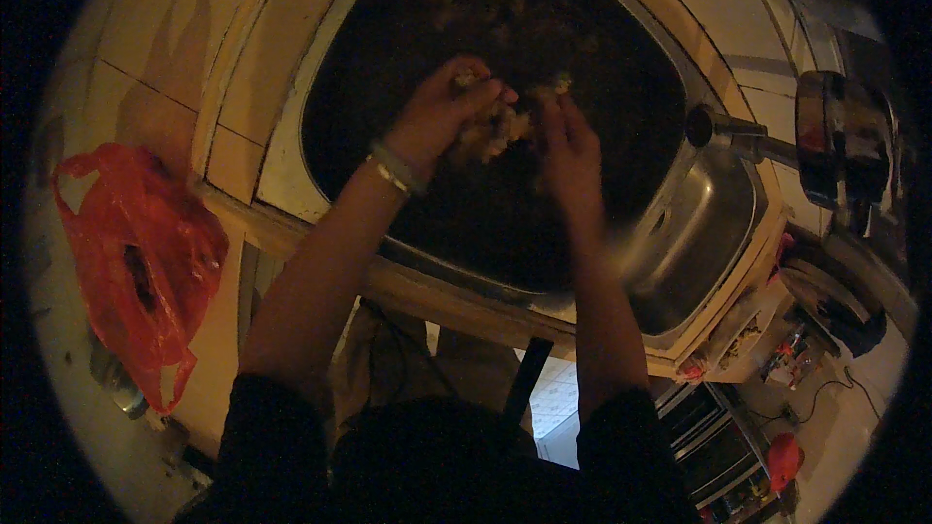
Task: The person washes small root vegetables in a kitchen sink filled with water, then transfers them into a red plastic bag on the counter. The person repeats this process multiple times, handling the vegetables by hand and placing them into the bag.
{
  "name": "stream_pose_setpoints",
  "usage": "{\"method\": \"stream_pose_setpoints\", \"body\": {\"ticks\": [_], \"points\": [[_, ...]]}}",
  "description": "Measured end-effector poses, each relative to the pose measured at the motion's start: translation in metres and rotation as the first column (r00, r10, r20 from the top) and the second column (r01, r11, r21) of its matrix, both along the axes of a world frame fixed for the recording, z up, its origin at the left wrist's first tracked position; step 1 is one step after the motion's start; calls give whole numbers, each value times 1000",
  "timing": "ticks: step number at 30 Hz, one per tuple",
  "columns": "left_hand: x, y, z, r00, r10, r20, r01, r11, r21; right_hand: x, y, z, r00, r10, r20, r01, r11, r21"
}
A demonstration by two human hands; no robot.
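Over the dark basin of a sink (327,68), my left hand (449,102) is closed around a pale, knobbly clump (493,139), with part of it showing below the fingers. What the clump is cannot be made out in the dim light. Just to the right, my right hand (571,150) pinches a small pale piece (553,87) between the fingertips. The two hands are close but apart. A light band (390,170) circles my left wrist.
A red plastic bag (146,252) lies left of the sink. At right are the faucet (718,124), a smaller steel basin (694,238) and a round dark pan (840,136). Below the right counter edge stands a dark rack (714,446).
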State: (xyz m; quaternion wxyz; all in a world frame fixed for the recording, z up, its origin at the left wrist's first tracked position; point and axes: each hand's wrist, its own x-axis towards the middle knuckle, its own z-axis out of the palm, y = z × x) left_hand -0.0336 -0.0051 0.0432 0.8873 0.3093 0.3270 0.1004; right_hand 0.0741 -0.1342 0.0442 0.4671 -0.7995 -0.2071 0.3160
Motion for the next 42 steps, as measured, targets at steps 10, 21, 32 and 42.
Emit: {"method": "stream_pose_setpoints", "body": {"ticks": [10,21,32,42], "points": [[-12,-6,40,931,-63,359,2,986,169,-26,-25,49,797,-77,-599,133,990,49],[-11,-7,61,960,-72,-272,267,538,800,-21,-27,71,732,11,-681,159,969,187],[-25,0,71,969,-238,-61,214,694,687,-21,-21,76,623,-203,-755,529,821,216],[-47,9,79,996,-81,-41,62,283,957,0,-30,66,981,-167,-95,151,976,-158]]}}
